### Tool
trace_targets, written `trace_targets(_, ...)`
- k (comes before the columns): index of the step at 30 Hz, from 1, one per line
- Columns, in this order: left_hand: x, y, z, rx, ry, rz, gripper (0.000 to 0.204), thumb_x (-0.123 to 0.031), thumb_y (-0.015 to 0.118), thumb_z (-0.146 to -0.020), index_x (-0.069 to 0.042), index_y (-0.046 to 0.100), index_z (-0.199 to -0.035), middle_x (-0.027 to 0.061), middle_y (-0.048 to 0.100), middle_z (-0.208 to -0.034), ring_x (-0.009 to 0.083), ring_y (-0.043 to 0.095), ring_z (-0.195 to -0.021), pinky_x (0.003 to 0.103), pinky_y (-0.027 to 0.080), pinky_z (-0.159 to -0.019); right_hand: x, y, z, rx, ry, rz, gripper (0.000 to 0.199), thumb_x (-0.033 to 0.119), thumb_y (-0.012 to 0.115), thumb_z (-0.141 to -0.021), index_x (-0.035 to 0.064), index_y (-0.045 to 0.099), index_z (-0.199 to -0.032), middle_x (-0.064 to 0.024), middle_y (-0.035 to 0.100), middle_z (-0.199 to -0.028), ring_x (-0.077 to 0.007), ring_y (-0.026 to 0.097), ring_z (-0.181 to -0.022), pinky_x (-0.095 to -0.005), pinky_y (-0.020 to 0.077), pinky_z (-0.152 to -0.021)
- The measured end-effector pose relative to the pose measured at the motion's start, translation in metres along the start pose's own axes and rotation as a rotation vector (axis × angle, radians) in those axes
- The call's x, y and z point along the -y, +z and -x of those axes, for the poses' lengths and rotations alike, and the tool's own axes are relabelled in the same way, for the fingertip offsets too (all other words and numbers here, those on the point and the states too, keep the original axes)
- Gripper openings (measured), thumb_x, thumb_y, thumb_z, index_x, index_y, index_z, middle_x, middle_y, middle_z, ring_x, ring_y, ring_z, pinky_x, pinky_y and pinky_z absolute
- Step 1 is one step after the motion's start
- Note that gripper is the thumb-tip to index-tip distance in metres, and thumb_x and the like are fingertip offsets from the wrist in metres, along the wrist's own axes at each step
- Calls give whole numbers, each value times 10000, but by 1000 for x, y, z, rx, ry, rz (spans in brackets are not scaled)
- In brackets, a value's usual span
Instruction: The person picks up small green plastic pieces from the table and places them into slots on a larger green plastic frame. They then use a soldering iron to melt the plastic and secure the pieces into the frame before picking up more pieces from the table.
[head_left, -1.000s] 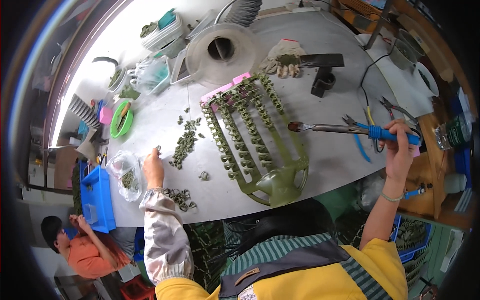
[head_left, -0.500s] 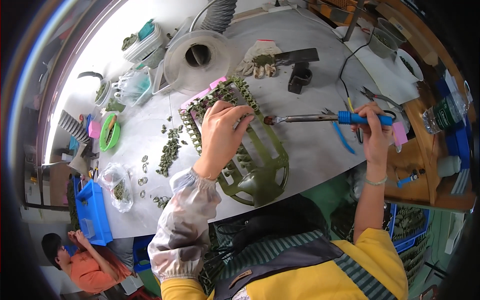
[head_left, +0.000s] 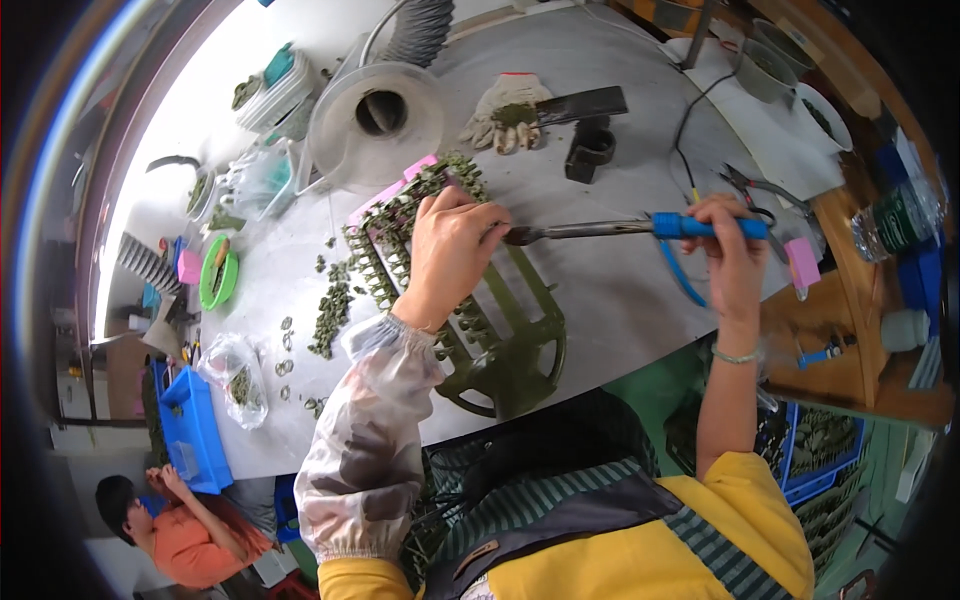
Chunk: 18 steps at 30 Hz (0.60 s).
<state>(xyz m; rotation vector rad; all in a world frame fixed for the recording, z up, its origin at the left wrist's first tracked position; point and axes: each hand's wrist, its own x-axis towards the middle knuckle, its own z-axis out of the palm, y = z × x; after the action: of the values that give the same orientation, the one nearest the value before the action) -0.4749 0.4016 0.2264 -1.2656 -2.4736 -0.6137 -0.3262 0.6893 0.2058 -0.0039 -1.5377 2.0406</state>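
My right hand (head_left: pixel 733 262) is closed around the blue handle of a soldering iron (head_left: pixel 595 229), its metal shaft pointing left. The dark tip meets the fingertips of my left hand (head_left: pixel 443 245), which are pinched together; whatever they hold is too small to make out. Beneath both lies a flat olive-green frame (head_left: pixel 520 385) with long bars and a rounded near end. Rows of small green pieces (head_left: pixel 375 265) line its left and far bars, partly hidden by my left hand. A pink block (head_left: pixel 420 166) shows under its far end. Loose green pieces (head_left: pixel 332 318) lie left of the frame.
A clear funnel (head_left: pixel 340 135) on a grey hose stands behind the frame. Beyond it are a stained glove (head_left: pixel 512 98), a black bracket (head_left: pixel 588 150) and pliers (head_left: pixel 765 187). A green bowl (head_left: pixel 230 290) and plastic bag (head_left: pixel 240 395) lie left. Another person (head_left: pixel 195 530) sits lower left.
The soldering iron and my right hand have shifted left, bringing the tip to my left fingertips. The view has shifted slightly, moving the table things a little left.
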Motion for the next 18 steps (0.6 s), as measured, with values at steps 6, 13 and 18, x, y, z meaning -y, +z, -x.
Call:
trace_targets(6,-3,-21,4,-39,2,66,249,-181,767,-808,-106,706,-1037,71,715,-952,267,596,-981,396,445,-893,12,-46,8,-195,24,125,166,180,619,-966,26,640,-907,-82,638,-973,-138,597,-707,-260,514,-618)
trace_targets(13,98,-131,129,-167,-739,234,229,-190,655,-957,15,661,-1058,46,696,-919,92,612,-838,243,499,-775,13,-72,12,-137,-3,141,201,231,565,-1000,46,595,-928,-89,593,-1047,-106,554,-688,-226,480,-622)
trace_targets(18,104,-140,241,21,-1074,230,173,-92,681,-908,25,718,-1030,62,733,-862,97,648,-752,246,533,-699,18,-68,16,-128,-13,165,206,235,553,-1008,46,583,-932,-86,583,-1060,-93,541,-662,-209,473,-610)
